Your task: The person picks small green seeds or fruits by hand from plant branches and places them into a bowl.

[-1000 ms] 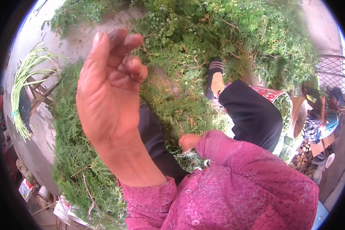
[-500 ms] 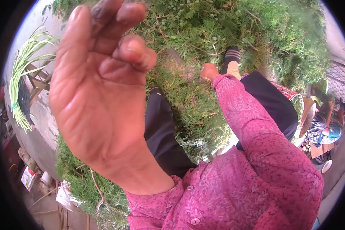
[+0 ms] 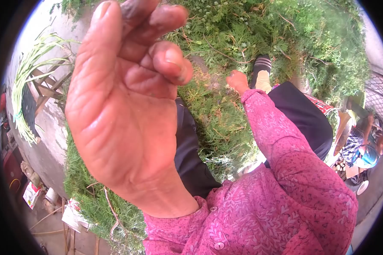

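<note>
My left hand (image 3: 127, 114) is raised close to the camera with its palm facing me. Its thumb points up and the fingers are loosely bent and apart; nothing shows in them, and the top fingertips are cut off by the frame edge. Dark stains mark the fingers. Farther down, my right hand (image 3: 237, 81) rests near the heap of cut evergreen branches (image 3: 225, 34), close to my shoe (image 3: 263, 63). Its fingers look curled in, and whatever they may hold is hidden.
A bunch of long green stems (image 3: 23, 89) lies on a wooden stand (image 3: 47, 87) at left. Printed papers (image 3: 74, 214) and sticks lie at lower left. Another person (image 3: 364, 146) is at the right edge, near a white bowl (image 3: 362, 187) and a wire mesh (image 3: 378, 91).
My left hand has shifted slightly to the right in view, keeping about the same pose. The whole scene has moved a little with the camera; my right hand stays by the branches.
</note>
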A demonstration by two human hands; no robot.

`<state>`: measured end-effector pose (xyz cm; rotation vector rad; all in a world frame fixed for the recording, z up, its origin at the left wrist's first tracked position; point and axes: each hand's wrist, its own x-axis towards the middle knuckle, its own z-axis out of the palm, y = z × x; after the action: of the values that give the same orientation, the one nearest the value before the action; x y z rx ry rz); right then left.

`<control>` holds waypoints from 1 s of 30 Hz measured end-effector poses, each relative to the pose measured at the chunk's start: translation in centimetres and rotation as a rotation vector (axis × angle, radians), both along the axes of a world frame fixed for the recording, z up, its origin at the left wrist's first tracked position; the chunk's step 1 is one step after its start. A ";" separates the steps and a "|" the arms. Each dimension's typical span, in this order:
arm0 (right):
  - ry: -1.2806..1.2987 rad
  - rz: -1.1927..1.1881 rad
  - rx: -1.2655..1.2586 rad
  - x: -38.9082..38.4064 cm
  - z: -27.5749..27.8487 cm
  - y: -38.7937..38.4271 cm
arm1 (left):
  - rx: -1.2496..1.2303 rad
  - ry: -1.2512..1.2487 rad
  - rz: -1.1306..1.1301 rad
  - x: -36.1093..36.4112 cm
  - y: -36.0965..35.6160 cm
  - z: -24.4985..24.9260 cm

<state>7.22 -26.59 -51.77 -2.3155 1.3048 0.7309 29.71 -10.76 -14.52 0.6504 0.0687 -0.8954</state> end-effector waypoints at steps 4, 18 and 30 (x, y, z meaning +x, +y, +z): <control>-0.239 -0.675 0.386 -0.3 1.8 -0.9 | 0.016 0.014 0.010 0.0 0.2 0.1; -0.233 -0.461 0.792 1.5 3.9 7.6 | 0.029 -0.034 -0.025 0.1 0.3 0.2; 0.089 0.500 0.646 -9.6 6.5 18.2 | 0.015 -0.007 -0.059 0.0 0.1 0.2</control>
<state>-2.36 -8.40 -45.30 -2.0647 0.3941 1.2080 29.70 -10.70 -14.27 0.6719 0.0499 -0.9501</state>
